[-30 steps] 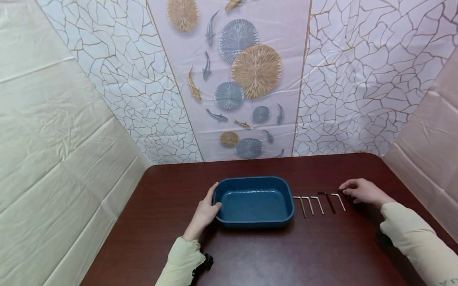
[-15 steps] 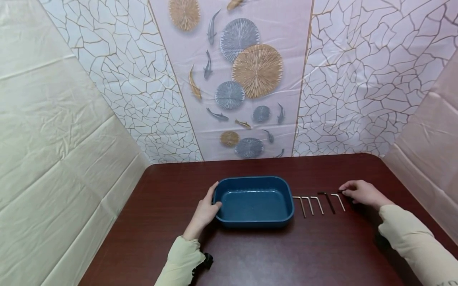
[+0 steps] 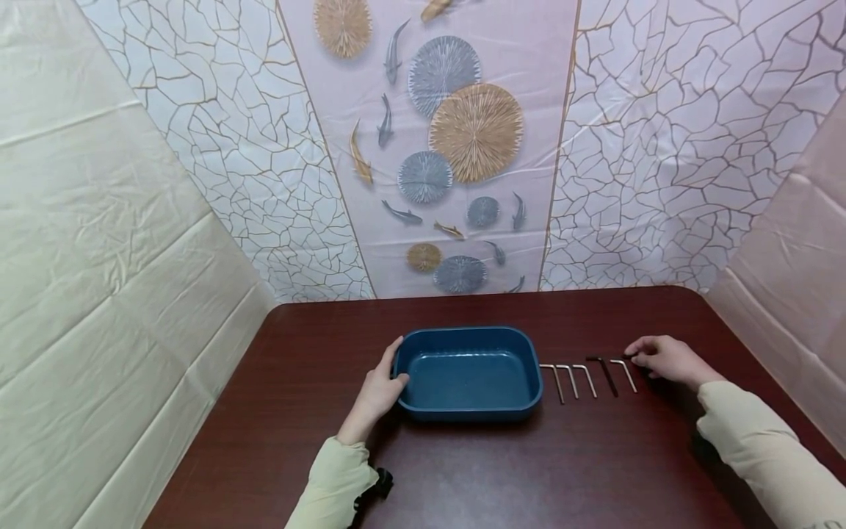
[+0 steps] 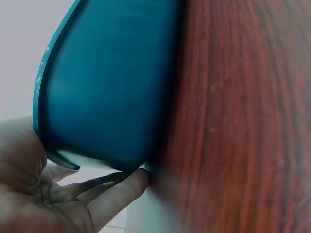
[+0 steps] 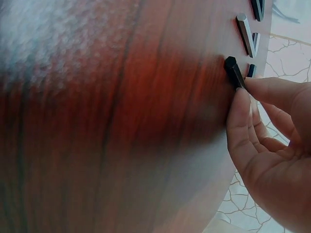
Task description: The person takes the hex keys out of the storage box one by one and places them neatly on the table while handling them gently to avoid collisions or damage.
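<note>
My left hand (image 3: 378, 389) grips the left end of a blue rectangular basin (image 3: 469, 383), its thumb over the rim. In the left wrist view, fingertips (image 4: 141, 178) touch the basin's outer wall low down, near the tabletop. My right hand (image 3: 670, 360) pinches a black hex key (image 5: 234, 72) between thumb and forefinger at the right end of a row. Part of that key is hidden by the fingers. Just left of it lies a silver hex key (image 3: 626, 376), then another black hex key (image 3: 608, 379). Three silver-toned hex keys, including one nearest the basin (image 3: 558, 386), continue the row.
The dark red-brown wooden table (image 3: 476, 470) carries everything. A patterned cloth wall (image 3: 476, 220) rises behind its far edge, and pale padded panels (image 3: 132, 330) flank both sides. The basin stands at the left end of the hex key row.
My right hand has shifted slightly left, closer to the neighbouring silver hex key, with the black hex key in its pinch. The left hand and basin stay put.
</note>
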A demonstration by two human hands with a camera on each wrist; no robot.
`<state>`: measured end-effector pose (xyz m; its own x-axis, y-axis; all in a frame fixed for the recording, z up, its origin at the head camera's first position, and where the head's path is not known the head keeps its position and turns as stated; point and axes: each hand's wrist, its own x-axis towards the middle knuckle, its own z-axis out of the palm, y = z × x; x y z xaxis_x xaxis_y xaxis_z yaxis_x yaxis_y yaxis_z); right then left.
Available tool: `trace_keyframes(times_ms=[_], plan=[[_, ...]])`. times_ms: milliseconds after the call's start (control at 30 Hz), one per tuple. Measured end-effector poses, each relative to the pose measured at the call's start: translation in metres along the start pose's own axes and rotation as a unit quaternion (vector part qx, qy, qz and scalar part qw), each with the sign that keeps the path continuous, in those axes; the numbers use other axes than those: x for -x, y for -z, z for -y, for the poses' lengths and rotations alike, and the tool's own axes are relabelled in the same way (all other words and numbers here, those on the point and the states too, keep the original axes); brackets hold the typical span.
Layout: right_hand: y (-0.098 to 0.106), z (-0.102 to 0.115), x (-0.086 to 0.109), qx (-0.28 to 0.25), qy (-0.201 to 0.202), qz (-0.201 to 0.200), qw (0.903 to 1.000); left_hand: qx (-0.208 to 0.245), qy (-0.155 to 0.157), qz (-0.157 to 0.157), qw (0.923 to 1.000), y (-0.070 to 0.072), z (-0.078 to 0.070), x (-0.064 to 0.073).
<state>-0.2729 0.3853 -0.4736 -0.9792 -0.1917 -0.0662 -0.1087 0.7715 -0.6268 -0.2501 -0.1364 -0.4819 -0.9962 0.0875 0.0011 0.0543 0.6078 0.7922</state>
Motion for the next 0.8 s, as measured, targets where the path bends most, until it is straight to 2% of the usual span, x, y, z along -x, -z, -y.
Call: trace_keyframes(times_ms=[167,333,500,633,733,800], plan=[[0.000,-0.002,0.001,-0.001,0.001,-0.005,1.0000,0.011,-0.007,0.002,0.9999,0.000,0.001,-0.002],[-0.001,-0.005,0.002,-0.010,-0.004,-0.011,0.9999,0.036,-0.007,0.021,0.9991,0.000,0.007,-0.004],[-0.006,-0.007,0.004,-0.021,0.000,-0.028,0.9994,0.082,-0.003,0.038,0.9959,0.004,0.013,-0.002],[-0.012,-0.001,0.007,0.002,0.014,-0.087,0.9961,0.158,0.018,0.070,0.9848,0.009,0.016,-0.001],[-0.019,0.011,0.009,0.025,0.027,-0.162,0.9861,0.207,0.036,0.087,0.9738,0.016,0.016,-0.002],[-0.022,0.024,0.012,0.028,0.033,-0.209,0.9770,0.218,0.036,0.085,0.9717,0.023,0.015,-0.003]])
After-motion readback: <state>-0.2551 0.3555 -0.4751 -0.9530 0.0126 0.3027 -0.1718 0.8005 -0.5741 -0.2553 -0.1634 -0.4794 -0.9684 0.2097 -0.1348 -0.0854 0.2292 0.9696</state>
